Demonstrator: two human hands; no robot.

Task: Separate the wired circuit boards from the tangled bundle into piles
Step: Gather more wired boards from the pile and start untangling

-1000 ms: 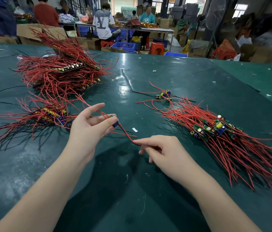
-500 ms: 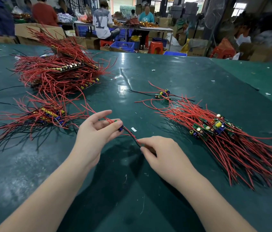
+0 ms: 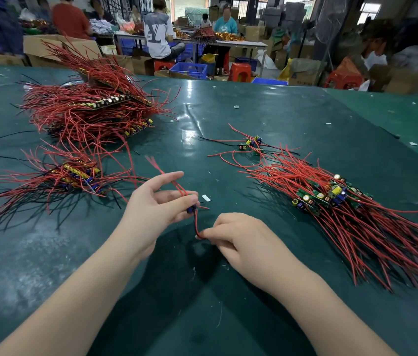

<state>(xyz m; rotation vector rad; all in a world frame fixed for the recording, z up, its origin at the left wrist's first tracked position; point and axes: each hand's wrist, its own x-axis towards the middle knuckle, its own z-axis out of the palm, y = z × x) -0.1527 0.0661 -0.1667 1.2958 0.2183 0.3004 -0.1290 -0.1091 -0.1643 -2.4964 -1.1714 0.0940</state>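
The two hands have come closer together. One small board (image 3: pixel 192 208) sits pinched in the left hand (image 3: pixel 156 204) above the green table (image 3: pixel 228 111); the right hand (image 3: pixel 236 235) pinches its red wire (image 3: pixel 196 224). Pull slowly so nothing snags.

Probably factory floor (workers (image 3: pixel 158 34), cartons (image 3: pixel 56 48))

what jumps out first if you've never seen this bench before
The heaps of red-wired circuit boards on the green table: a tall tangled bundle at far left, a flatter pile nearer on the left, and a long fanned pile on the right. In the middle foreground, the left hand pinches one small board while the right hand pinches its red wire.
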